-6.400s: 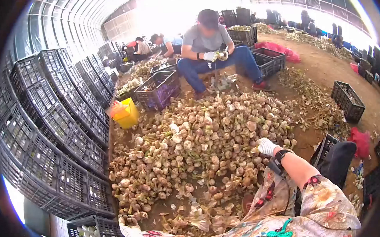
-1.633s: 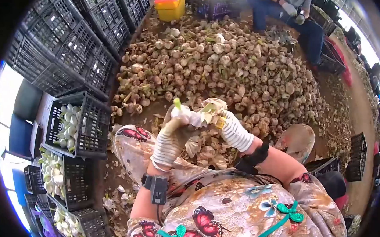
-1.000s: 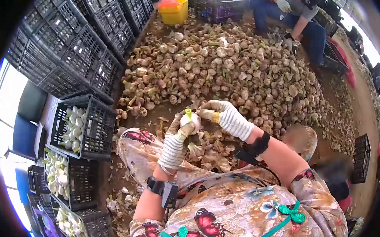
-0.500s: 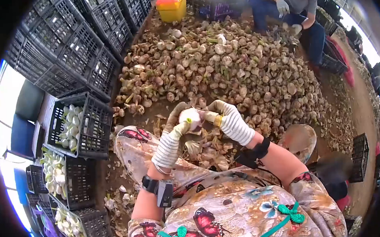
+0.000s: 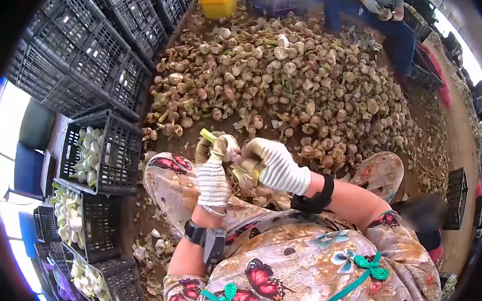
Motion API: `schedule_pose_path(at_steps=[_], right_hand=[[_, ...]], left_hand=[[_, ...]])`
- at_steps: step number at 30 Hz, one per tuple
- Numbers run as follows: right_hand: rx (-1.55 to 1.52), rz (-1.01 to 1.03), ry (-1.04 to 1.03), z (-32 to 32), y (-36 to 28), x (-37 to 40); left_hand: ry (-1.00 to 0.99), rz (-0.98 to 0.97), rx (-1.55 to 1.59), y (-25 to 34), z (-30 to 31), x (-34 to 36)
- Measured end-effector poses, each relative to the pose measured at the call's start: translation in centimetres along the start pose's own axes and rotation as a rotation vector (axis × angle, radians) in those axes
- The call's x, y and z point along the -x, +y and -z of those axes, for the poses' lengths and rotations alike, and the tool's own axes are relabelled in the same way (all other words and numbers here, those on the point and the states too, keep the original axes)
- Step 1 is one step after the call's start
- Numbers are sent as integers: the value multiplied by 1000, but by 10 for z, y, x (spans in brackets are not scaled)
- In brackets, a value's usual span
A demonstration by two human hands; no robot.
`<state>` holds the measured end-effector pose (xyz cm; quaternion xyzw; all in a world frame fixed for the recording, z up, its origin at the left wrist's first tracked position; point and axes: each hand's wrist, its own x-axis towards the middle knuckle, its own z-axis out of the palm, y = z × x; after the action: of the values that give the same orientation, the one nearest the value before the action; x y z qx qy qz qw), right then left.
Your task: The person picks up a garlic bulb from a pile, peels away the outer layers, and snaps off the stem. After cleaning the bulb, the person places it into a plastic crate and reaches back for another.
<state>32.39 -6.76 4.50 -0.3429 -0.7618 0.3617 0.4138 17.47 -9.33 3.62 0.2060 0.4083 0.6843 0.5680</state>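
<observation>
My left hand [image 5: 212,170], in a striped work glove, is closed around a garlic bulb [image 5: 232,148] whose cut green stem [image 5: 208,134] sticks out at the upper left. The bulb shows a whitish, pink-tinged surface. Pressed against its right side is my right hand [image 5: 276,165], also gloved, its fingers curled in a pinch. Papery garlic skin [image 5: 243,178] hangs at the right fingertips, and a yellowish strip shows beside them. Below both hands, loose dry skins lie between my knees.
A broad heap of unpeeled garlic [image 5: 281,89] spreads ahead. To the left, black crates [image 5: 120,156] hold cleaned bulbs, with stacked crates [image 5: 94,54] behind. A yellow bucket [image 5: 218,6] stands at the far side. Another person [image 5: 394,31] sits at the upper right, handling garlic.
The bulb has been turned, so its cut stem now points up and left instead of toward me. My left hand is more upright; my right hand has shifted down and left, fingers curled.
</observation>
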Motion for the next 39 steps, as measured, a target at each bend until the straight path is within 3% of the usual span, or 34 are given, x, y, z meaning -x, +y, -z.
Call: schedule_pose_path(at_steps=[1,2,4,5,6,7,9,12,15,16,18,21,26,29,30,33,34,35,37,39], right_hand=[[-14,6,23,3,1,-3],[-41,-182,62,4,18,-7],[292,-222,31,18,64,-12],[398,-275,-107,25,70,-9],[630,-438,-453,29,87,-3],[559,-296,-557,32,114,14],[256,-157,-455,30,115,25],[15,-445,-407,34,56,-1],[-172,-480,-268,32,4,-21],[-144,-386,-203,26,-3,-24],[-83,-197,-76,15,-13,-29],[118,-234,-92,10,-18,-31],[-300,-208,-154,11,7,-24],[-168,-286,-175,16,-7,-24],[-15,-206,-155,15,-18,-24],[-35,-124,-85,4,-1,-20],[-13,-182,-49,5,-2,-20],[-69,-252,-4,6,6,-21],[258,-328,-123,15,52,-16],[368,-272,-276,20,77,5]], left_hand=[[1,16,63,3,-2,0],[-57,-12,91,1,5,-6],[-100,42,161,13,4,-3],[-122,67,197,18,4,-1],[-107,94,297,19,10,-5],[-130,70,345,18,13,-9],[-87,118,446,20,19,-14],[-110,132,483,21,24,-18],[-86,97,339,21,18,-14],[-126,-35,192,19,11,-12],[-149,-54,-49,28,-5,3],[-167,-146,-247,19,-10,11],[-160,-28,-163,14,5,5],[-142,-83,-233,16,-3,6],[-144,-133,-287,11,-2,6],[-169,-182,-312,7,-1,2],[-159,-175,-329,11,-1,4],[-166,-132,-209,12,1,4],[-192,-59,31,16,6,-2],[-179,40,258,24,6,-6]])
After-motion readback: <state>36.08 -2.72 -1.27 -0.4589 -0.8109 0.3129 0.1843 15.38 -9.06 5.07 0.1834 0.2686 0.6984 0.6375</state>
